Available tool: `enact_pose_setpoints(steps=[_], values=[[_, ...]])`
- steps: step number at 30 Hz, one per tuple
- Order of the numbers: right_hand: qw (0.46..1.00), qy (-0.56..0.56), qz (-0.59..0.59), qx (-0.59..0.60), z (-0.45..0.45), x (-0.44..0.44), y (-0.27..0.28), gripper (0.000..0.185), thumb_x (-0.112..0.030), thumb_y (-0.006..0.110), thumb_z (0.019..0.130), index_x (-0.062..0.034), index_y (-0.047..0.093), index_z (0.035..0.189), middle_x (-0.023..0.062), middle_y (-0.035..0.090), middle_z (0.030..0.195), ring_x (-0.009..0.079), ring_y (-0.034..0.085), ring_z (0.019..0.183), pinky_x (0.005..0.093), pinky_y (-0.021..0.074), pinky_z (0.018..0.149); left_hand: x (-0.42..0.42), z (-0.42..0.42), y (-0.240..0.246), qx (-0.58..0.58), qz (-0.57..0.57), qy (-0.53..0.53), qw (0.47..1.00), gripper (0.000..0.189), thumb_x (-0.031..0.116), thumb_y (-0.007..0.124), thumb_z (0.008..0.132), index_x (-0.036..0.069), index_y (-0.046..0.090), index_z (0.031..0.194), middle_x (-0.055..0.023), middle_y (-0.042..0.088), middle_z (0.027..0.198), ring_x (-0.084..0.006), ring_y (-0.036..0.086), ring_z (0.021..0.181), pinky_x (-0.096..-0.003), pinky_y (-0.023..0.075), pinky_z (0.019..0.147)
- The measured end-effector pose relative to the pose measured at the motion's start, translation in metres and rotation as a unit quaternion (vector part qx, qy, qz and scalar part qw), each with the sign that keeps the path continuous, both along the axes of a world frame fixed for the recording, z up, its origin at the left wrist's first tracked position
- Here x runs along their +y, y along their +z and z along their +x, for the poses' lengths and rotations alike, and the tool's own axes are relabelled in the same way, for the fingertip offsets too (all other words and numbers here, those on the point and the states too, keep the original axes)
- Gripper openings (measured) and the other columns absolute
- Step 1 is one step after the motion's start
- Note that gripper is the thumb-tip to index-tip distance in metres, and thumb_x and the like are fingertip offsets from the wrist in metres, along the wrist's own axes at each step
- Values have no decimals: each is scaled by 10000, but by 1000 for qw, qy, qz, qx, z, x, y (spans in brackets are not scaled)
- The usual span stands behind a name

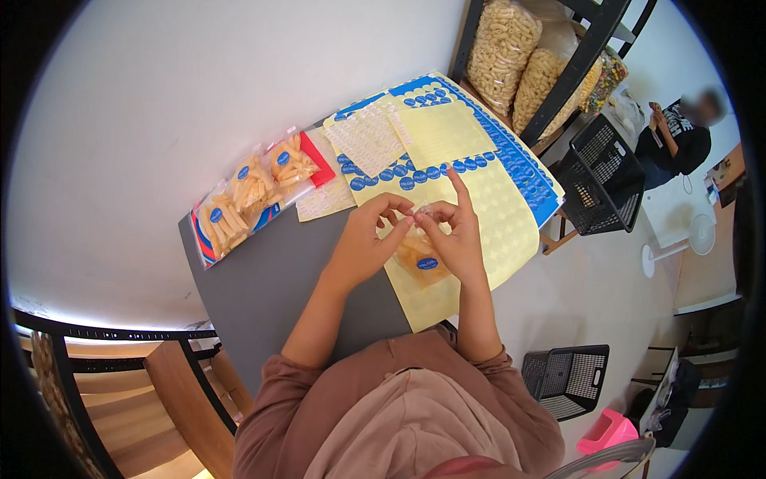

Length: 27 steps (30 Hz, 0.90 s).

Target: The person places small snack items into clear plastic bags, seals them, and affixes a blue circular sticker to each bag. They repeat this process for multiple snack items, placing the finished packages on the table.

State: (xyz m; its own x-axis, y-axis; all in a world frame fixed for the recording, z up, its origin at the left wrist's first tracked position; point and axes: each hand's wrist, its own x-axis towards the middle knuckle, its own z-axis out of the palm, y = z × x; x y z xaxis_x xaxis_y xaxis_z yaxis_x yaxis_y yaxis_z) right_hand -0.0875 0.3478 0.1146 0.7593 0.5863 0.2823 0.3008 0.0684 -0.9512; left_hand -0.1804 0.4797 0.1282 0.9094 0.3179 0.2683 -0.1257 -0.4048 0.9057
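Note:
Between my hands hangs a small clear plastic bag of snack sticks [413, 250], bearing a blue oval sticker [427, 264]. My left hand [371, 236] pinches the bag's gathered top between thumb and fingertips. My right hand [452, 230] pinches the same top from the other side, its index finger stretched out towards a row of blue stickers. Beneath lies a large yellow sticker backing sheet [497, 227], with blue oval stickers left along its far part. Two smaller pale sheets, a speckled sheet [366, 139] and a yellow sheet [446, 136], rest on top of it.
Several stickered snack bags [230, 224] lie at the left of the grey table [269, 287], by the wall. Big bags of macaroni-shaped snacks [504, 51] stand on a black-framed rack. Black plastic crates [604, 179] and a pink stool [607, 432] are to the right. A person [676, 138] sits beyond.

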Motion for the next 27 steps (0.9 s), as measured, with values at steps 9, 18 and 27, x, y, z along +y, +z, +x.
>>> enact_pose_setpoints(steps=[9, 18, 27], values=[[999, -13, -17, -39, -5, 4, -1, 762, -59, 650, 786, 14, 184, 1384, 89, 665, 765, 156, 642, 722, 268, 476, 699, 5, 3, -9, -15, -1, 11, 1000, 102, 92, 566, 814, 9, 579, 873, -85, 610, 803, -174, 575, 720, -266, 429, 626], [995, -67, 17, -66, -8, 7, -3, 322, -40, 579, 834, 3, 501, 1144, 141, 609, 928, 201, 622, 856, 281, 506, 703, -3, 3, -4, -35, 53, 69, 996, 87, 82, 536, 814, 1, 564, 830, -121, 585, 822, -258, 548, 782, -337, 425, 691], [962, -128, -32, -238, -14, 5, 5, 79, -39, 635, 762, -1, 589, 813, 130, 529, 1012, 229, 546, 927, 309, 448, 782, -6, 2, -3, -38, 92, 86, 991, 128, 102, 549, 810, 46, 628, 893, -94, 604, 860, -261, 545, 823, -358, 414, 754]])
